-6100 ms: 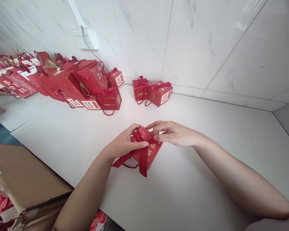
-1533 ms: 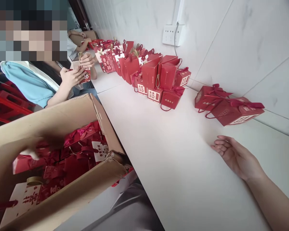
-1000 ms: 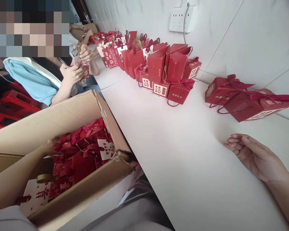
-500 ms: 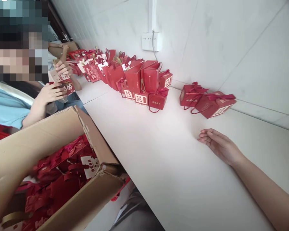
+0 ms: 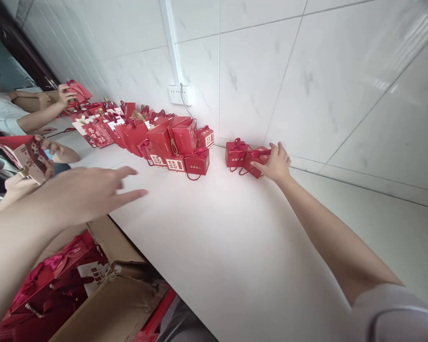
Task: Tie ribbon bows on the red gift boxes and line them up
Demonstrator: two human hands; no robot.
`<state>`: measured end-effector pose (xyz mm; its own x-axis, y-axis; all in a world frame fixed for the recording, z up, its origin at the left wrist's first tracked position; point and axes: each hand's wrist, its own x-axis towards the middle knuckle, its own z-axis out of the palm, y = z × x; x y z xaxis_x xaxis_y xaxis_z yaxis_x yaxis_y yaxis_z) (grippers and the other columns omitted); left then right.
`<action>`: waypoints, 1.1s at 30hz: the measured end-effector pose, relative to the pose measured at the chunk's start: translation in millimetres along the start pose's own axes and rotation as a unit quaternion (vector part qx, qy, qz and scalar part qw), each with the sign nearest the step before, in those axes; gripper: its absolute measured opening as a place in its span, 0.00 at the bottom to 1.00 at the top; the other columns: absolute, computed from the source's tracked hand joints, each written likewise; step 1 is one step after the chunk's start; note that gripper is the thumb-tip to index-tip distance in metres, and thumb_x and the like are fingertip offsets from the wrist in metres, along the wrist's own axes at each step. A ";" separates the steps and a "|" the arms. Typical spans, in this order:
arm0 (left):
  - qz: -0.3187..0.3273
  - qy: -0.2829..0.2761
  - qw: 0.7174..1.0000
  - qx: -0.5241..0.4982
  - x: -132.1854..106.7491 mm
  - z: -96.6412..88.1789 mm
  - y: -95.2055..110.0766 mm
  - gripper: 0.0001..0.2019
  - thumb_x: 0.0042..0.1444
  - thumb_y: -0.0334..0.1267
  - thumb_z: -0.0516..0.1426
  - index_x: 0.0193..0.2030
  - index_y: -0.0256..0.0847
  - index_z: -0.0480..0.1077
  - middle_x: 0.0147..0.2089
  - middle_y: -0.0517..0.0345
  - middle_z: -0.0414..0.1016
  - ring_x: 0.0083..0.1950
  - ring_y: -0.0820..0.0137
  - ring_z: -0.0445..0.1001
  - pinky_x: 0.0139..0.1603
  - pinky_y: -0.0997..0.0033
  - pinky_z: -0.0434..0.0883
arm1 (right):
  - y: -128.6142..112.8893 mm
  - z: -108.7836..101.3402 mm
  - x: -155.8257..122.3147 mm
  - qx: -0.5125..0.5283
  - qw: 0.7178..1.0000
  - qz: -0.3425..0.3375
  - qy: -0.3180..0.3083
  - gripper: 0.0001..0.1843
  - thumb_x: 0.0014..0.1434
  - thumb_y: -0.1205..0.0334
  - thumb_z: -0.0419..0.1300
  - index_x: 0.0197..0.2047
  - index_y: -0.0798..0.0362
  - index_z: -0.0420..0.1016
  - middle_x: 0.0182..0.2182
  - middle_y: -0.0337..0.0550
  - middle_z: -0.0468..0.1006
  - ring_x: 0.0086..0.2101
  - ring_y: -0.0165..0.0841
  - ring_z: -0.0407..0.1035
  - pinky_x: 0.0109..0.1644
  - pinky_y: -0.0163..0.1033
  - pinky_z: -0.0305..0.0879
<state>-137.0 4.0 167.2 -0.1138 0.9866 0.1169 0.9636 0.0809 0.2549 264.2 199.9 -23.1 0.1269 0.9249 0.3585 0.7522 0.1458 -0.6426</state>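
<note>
My right hand [image 5: 276, 164] is at a red gift box [image 5: 257, 167] with a dark pink ribbon bow, by the wall. Its thumb lies along the near side of that box and its other fingers are spread at the right end. Close on the left stands a second red gift box [image 5: 235, 153], also with a bow and a cord handle. My left hand [image 5: 92, 192], slightly blurred, reaches over the left edge of the table with nothing in it. Its fingers are stretched out towards the row of red gift boxes [image 5: 196, 162].
Below my left arm stands an open cardboard carton [image 5: 103, 304] with red gift boxes [image 5: 53, 280] inside. A co-worker's hand [image 5: 50, 147] at the left holds a red and cream box. Farther back, another person's hand [image 5: 66, 96] lifts a red box. A wall socket [image 5: 180, 95] sits above the row.
My view has swung to the right. My right hand has moved forward from the bare tabletop to the right-hand gift box. My left hand has come into view above the carton.
</note>
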 end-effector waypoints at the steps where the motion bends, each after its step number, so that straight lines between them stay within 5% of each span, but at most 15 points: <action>1: 0.012 -0.066 0.998 0.013 6.7 1.3 20.0 0.32 0.35 0.60 0.68 0.47 0.45 0.76 0.32 0.61 0.78 0.41 0.56 0.75 0.54 0.52 0.64 | 0.7 -0.5 10.6 -0.011 0.998 0.056 -0.033 0.58 0.44 0.45 0.70 0.69 0.56 0.44 0.69 0.66 0.41 0.66 0.61 0.36 0.64 0.71 0.32; 3: 0.080 -0.248 0.965 0.022 20.4 1.8 62.2 0.34 0.39 0.57 0.67 0.54 0.49 0.73 0.41 0.56 0.79 0.43 0.56 0.77 0.50 0.61 0.66 | 1.7 -3.5 20.9 -0.005 0.992 0.099 -0.071 0.63 0.44 0.44 0.69 0.70 0.58 0.36 0.67 0.70 0.46 0.65 0.62 0.45 0.64 0.70 0.41; 4: 0.121 -0.283 0.951 0.011 26.8 1.1 82.4 0.33 0.40 0.56 0.67 0.54 0.48 0.73 0.44 0.55 0.79 0.46 0.54 0.76 0.48 0.63 0.66 | 1.4 -6.8 20.5 0.005 0.990 0.103 -0.092 0.64 0.44 0.44 0.69 0.71 0.59 0.35 0.66 0.70 0.47 0.64 0.62 0.48 0.64 0.67 0.46; 7: 0.180 -0.265 0.947 0.027 41.4 1.0 131.7 0.27 0.49 0.58 0.60 0.55 0.51 0.72 0.49 0.54 0.78 0.51 0.54 0.74 0.49 0.63 0.66 | -3.7 -26.3 1.6 0.030 0.981 0.058 -0.180 0.66 0.39 0.47 0.72 0.72 0.59 0.39 0.66 0.66 0.51 0.62 0.58 0.54 0.62 0.55 0.59; 10: 0.172 -0.190 0.965 0.046 47.6 14.8 161.2 0.28 0.50 0.60 0.57 0.55 0.48 0.71 0.49 0.52 0.78 0.50 0.52 0.74 0.48 0.61 0.67 | -15.4 -54.9 -30.1 0.064 0.942 -0.031 -0.328 0.60 0.35 0.53 0.75 0.69 0.46 0.54 0.64 0.48 0.61 0.60 0.49 0.61 0.59 0.44 0.65; 12: 0.145 -0.175 0.973 0.030 47.3 34.6 170.2 0.30 0.49 0.60 0.56 0.55 0.47 0.70 0.52 0.50 0.77 0.50 0.50 0.74 0.47 0.60 0.67 | -25.2 -72.6 -49.9 0.066 0.882 -0.145 -0.443 0.58 0.45 0.55 0.70 0.73 0.41 0.41 0.70 0.42 0.50 0.66 0.47 0.51 0.64 0.47 0.59; 14: 0.128 -0.157 0.979 -0.007 43.8 61.1 170.2 0.30 0.51 0.60 0.55 0.56 0.45 0.70 0.55 0.49 0.75 0.52 0.49 0.74 0.48 0.58 0.67 | -34.1 -86.3 -65.3 0.030 0.892 -0.175 -0.415 0.53 0.51 0.59 0.66 0.73 0.40 0.41 0.71 0.41 0.47 0.67 0.45 0.47 0.67 0.49 0.53; 18: 0.125 -0.145 0.973 -0.126 34.1 118.4 147.1 0.27 0.55 0.60 0.52 0.54 0.45 0.71 0.55 0.48 0.75 0.54 0.51 0.73 0.52 0.56 0.68 | -43.0 -103.2 -83.2 0.030 0.909 -0.128 -0.395 0.31 0.63 0.54 0.55 0.68 0.43 0.55 0.64 0.46 0.63 0.60 0.43 0.62 0.59 0.47 0.64; 21: 0.158 -0.165 0.935 -0.270 32.2 150.8 124.9 0.22 0.60 0.57 0.49 0.49 0.45 0.72 0.55 0.52 0.74 0.57 0.56 0.71 0.58 0.57 0.65 | -45.9 -108.3 -92.0 0.059 0.894 -0.127 -0.425 0.21 0.67 0.50 0.50 0.61 0.44 0.65 0.55 0.44 0.74 0.52 0.40 0.70 0.52 0.44 0.68; 23: 0.188 -0.181 0.898 -0.355 34.0 165.5 113.3 0.19 0.62 0.55 0.50 0.47 0.45 0.70 0.56 0.53 0.73 0.60 0.58 0.68 0.62 0.57 0.63 | -51.0 -108.1 -99.5 0.048 0.910 -0.155 -0.382 0.17 0.67 0.51 0.50 0.54 0.46 0.71 0.49 0.44 0.77 0.47 0.39 0.72 0.47 0.43 0.68; 26: 0.244 -0.213 0.832 -0.450 37.4 178.3 100.0 0.15 0.60 0.53 0.53 0.44 0.44 0.66 0.61 0.50 0.67 0.65 0.56 0.63 0.63 0.54 0.61 | -67.1 -105.8 -115.4 0.010 0.938 -0.230 -0.261 0.11 0.68 0.55 0.51 0.43 0.50 0.72 0.41 0.44 0.77 0.38 0.36 0.72 0.42 0.41 0.66; 28: 0.290 -0.237 0.799 -0.471 37.7 180.6 92.8 0.16 0.57 0.53 0.57 0.41 0.43 0.65 0.65 0.49 0.63 0.67 0.54 0.60 0.65 0.51 0.59 | -81.3 -104.9 -129.0 0.007 0.924 -0.291 -0.248 0.09 0.68 0.60 0.51 0.41 0.51 0.71 0.37 0.42 0.76 0.34 0.33 0.70 0.39 0.39 0.65; 33: 0.351 -0.268 0.818 -0.369 31.9 171.8 83.6 0.24 0.42 0.43 0.70 0.44 0.44 0.66 0.68 0.49 0.58 0.72 0.52 0.51 0.69 0.49 0.53 | -105.8 -95.6 -162.7 -0.089 0.845 -0.427 -0.308 0.09 0.64 0.73 0.52 0.41 0.52 0.71 0.35 0.41 0.76 0.31 0.32 0.70 0.32 0.37 0.60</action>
<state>-18.5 66.5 27.3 0.7174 0.6901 0.0951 0.3158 -0.4438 0.8386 225.8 0.4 51.2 -0.8316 0.5237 0.1846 0.4912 0.8489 -0.1951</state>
